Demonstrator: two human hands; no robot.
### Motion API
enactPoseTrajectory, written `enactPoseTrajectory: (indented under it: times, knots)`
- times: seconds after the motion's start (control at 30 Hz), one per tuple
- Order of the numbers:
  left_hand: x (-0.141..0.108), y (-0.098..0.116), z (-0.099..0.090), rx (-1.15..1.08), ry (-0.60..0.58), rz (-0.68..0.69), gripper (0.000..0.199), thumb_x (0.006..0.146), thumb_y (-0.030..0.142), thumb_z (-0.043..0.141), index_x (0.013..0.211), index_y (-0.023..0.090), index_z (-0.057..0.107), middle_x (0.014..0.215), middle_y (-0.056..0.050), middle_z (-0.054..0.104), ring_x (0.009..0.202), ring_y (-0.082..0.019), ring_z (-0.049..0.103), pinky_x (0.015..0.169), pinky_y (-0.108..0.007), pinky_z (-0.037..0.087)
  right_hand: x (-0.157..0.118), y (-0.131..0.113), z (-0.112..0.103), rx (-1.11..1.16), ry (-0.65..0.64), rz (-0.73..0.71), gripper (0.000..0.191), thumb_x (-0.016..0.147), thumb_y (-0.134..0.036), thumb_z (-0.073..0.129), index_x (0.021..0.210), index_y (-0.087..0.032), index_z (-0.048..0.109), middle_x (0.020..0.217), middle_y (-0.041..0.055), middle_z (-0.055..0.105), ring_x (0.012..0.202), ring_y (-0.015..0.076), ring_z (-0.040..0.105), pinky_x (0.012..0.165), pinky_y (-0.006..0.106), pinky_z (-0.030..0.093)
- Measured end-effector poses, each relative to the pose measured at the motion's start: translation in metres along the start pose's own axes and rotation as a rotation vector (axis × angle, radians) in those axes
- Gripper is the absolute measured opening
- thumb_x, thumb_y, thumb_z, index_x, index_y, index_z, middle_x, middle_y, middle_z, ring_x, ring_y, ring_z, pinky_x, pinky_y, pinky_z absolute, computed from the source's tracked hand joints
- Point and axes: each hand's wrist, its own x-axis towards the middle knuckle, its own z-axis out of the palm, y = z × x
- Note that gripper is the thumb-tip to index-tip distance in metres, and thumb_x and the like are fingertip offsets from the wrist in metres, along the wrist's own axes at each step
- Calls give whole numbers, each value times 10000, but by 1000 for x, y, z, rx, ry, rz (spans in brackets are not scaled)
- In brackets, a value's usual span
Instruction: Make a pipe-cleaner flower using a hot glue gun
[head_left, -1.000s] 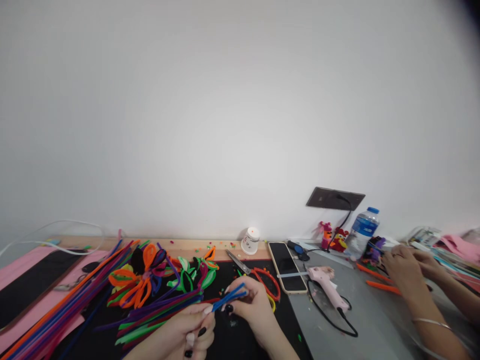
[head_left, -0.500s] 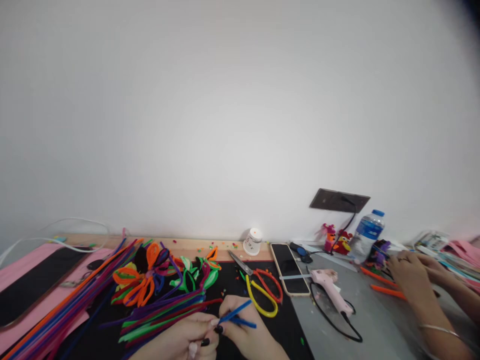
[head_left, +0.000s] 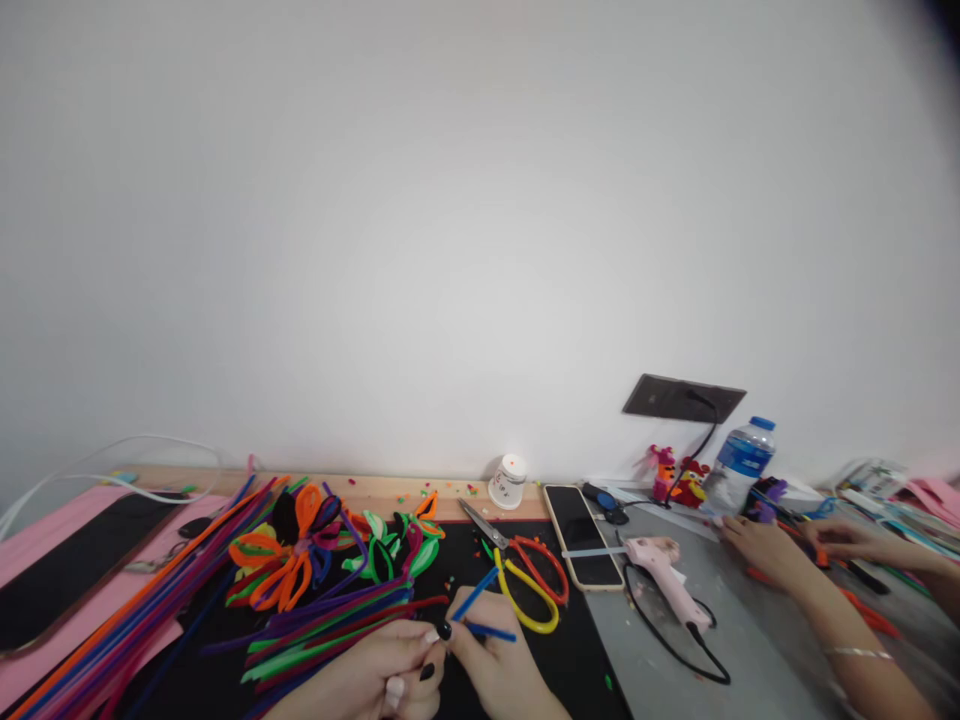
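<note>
Two ends of a blue pipe cleaner (head_left: 491, 632) stick out to the right from between my pinched fingertips, spread in a V. My left hand (head_left: 379, 668) is closed on its joined end, thumb against finger. Touching it, my right hand (head_left: 499, 655) pinches the same blue piece from the right. Both hands are low over the black mat (head_left: 585, 660). Scissors (head_left: 517, 570) with red and yellow handles lie open just beyond my right hand. Left of them are looped flower shapes in orange (head_left: 289, 550) and green (head_left: 394, 545), above a bundle of pipe cleaners (head_left: 322, 635).
A phone (head_left: 581, 535), a pink glue gun (head_left: 667, 580) with its cord, and a bottle (head_left: 742, 465) stand or lie to the right. Another person's hands (head_left: 772, 560) work at far right. A white cup (head_left: 508, 482) is by the wall; a pink sheet (head_left: 56, 545) lies left.
The blue ends have opened wider apart, and my fingers have shifted slightly right and up. The other person's nearer hand has moved left over the orange strips.
</note>
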Motion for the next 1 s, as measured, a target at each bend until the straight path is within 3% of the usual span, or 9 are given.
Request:
enactPoseTrajectory:
  times: [0.13,0.27,0.57,0.77,0.83,0.93,1.0]
  knots:
    - [0,1,1,3,11,4,322,641,359,729,626,161,476,440,116,264,426,-40,122,435,-197,70,-4,5,5,87,86,168,329,811,-395,559,576,-165,549,577,-13,466,595,128,444,576,237,389]
    - [1,3,2,18,15,3,322,643,372,727,640,166,479,451,114,269,432,-44,118,443,-202,75,-6,5,5,217,80,308,322,779,-424,585,600,-165,521,592,-20,462,589,121,431,573,239,385]
    - [3,0,4,207,101,43,383,623,506,700,633,185,490,431,117,279,425,-56,163,458,-219,136,3,-8,1,271,-6,328,376,792,-384,551,510,-169,428,513,-35,410,527,98,370,517,224,304]
    - [21,-13,-9,580,179,225,489,645,682,531,570,203,470,394,119,248,386,-70,154,415,-238,155,3,-5,4,257,41,377,354,772,-324,558,482,-172,425,471,-41,417,487,92,375,494,217,303]
    - [22,-14,-10,729,231,290,483,720,656,454,581,195,483,435,102,272,416,-83,198,434,-240,164,4,-3,6,280,33,388,347,768,-308,549,469,-171,439,452,-32,448,468,94,400,484,216,314]
    - [14,-10,-3,1071,330,448,411,842,498,375,576,198,464,535,46,393,539,-126,370,541,-246,274,5,-1,9,301,63,426,337,751,-289,545,450,-171,447,438,-23,481,457,95,427,471,208,316]
    - [8,-6,3,1195,333,539,342,865,393,383,598,203,480,612,15,473,626,-152,436,619,-253,305,5,0,11,302,93,460,341,731,-285,561,432,-172,442,425,-27,477,445,86,411,457,199,299]
